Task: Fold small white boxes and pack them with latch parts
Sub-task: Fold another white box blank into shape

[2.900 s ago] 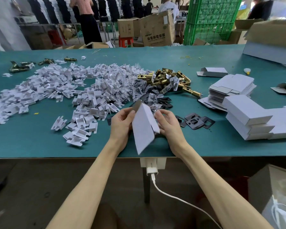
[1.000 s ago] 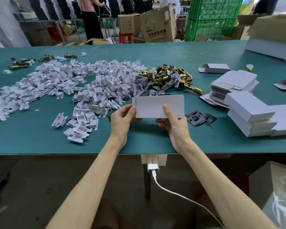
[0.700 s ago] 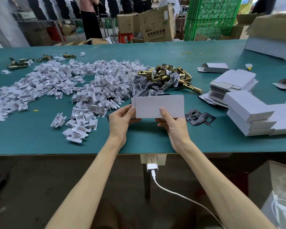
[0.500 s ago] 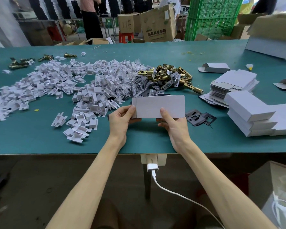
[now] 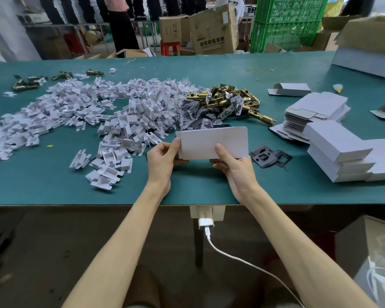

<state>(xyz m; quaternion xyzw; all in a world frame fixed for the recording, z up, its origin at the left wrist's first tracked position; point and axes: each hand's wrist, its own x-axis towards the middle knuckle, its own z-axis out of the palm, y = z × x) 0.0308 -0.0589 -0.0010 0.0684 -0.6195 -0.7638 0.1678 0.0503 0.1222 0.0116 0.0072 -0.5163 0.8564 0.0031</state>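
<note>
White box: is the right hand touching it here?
Touching. In the head view the right hand grips the white box: thumb on its front face, fingers curled under its lower edge.

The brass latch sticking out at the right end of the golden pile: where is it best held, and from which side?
Probably pinch the brass latch across its round barrel near the free tip, coming from the right. That end lies alone on the green mat; the other end is tangled in the latch pile.
</note>
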